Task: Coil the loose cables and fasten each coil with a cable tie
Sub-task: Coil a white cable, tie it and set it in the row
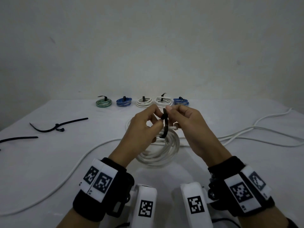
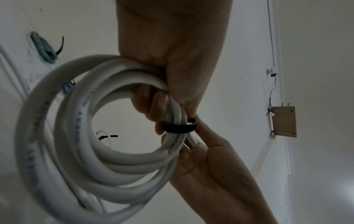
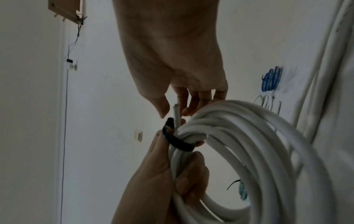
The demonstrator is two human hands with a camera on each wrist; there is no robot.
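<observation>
I hold a white cable coil (image 1: pixel 158 152) up above the table (image 1: pixel 49 162) with both hands. A black cable tie (image 1: pixel 165 127) loops round the coil's top strands. My left hand (image 1: pixel 157 118) grips the bundled strands, fingers curled round them (image 2: pixel 153 104), just beside the tie (image 2: pixel 178 128). My right hand (image 1: pixel 169 111) pinches the tie's upper end between thumb and forefinger. The cable's cut end (image 3: pixel 176 115) sticks up beside the tie (image 3: pixel 179 144), under my right fingers (image 3: pixel 191 103). The coil (image 3: pixel 249 151) hangs below my hands.
Several tied coils line the table's back edge: green (image 1: pixel 104 102), blue (image 1: pixel 124 102), white (image 1: pixel 144 102), white (image 1: pixel 163 101), blue (image 1: pixel 181 101). Spare black ties (image 1: pixel 57 126) lie at the left. Loose white cables trail left (image 1: pixel 74 170) and right (image 1: pixel 246 134).
</observation>
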